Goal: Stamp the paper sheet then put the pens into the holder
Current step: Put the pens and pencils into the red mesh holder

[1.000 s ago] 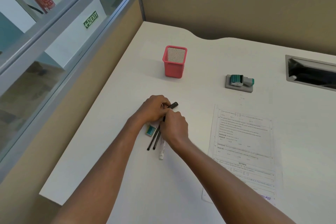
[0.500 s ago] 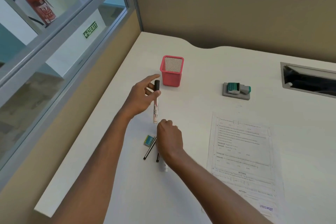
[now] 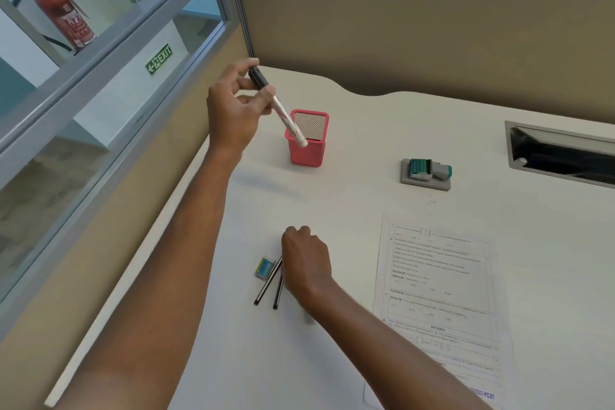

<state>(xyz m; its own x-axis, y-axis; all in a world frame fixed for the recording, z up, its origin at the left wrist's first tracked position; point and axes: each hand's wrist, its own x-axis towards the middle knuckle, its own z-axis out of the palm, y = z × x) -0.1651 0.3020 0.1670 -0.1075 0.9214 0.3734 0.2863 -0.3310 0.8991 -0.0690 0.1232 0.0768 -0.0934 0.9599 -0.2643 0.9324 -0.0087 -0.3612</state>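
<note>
Pens-into-holder step: the left hand pinches a white pen tilted over the red holder, needing release inside, while the right hand curls over the black pens beneath it.

The desk has a smooth matt white laminate-like surface, the holder looks like matt pink plastic with a fine mesh wall, the paper sheet is thin printed paper, and the stamp appears plastic.
</note>
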